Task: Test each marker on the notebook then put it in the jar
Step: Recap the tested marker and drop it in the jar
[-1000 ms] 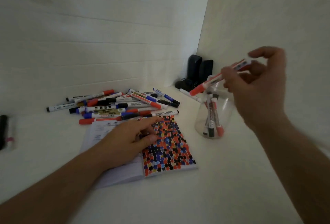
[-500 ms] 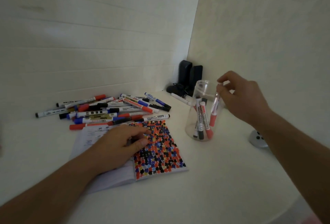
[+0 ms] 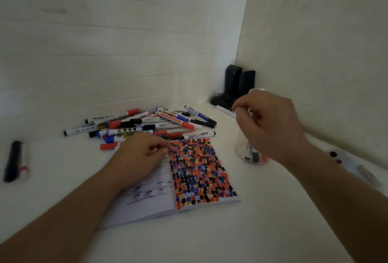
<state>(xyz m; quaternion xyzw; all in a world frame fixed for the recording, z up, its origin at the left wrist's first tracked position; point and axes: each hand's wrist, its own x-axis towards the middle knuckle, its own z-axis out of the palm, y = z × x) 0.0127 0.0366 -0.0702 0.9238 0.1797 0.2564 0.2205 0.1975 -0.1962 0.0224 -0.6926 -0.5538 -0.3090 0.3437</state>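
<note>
The open notebook (image 3: 201, 170) lies on the white table, its right page covered in red, blue and black marker dabs. My left hand (image 3: 138, 158) rests on the left page with its fingers bent near the top of the spine. A heap of several markers (image 3: 147, 126) lies just beyond the notebook. To the right stands the clear jar (image 3: 241, 149), with a few markers (image 3: 252, 155) upright inside. My right hand (image 3: 270, 128) hovers in front of the jar with loosely curled fingers, holding nothing, and hides most of the jar.
Two black upright objects (image 3: 239, 82) stand in the back corner, and a white marker (image 3: 225, 112) lies near them. A black marker (image 3: 12, 160) lies far left. A small white round device (image 3: 340, 158) sits behind my right wrist. Walls close in behind and on the right.
My right hand carried a red marker to the jar, dropped it in and has come away empty. My left hand stayed on the notebook.
</note>
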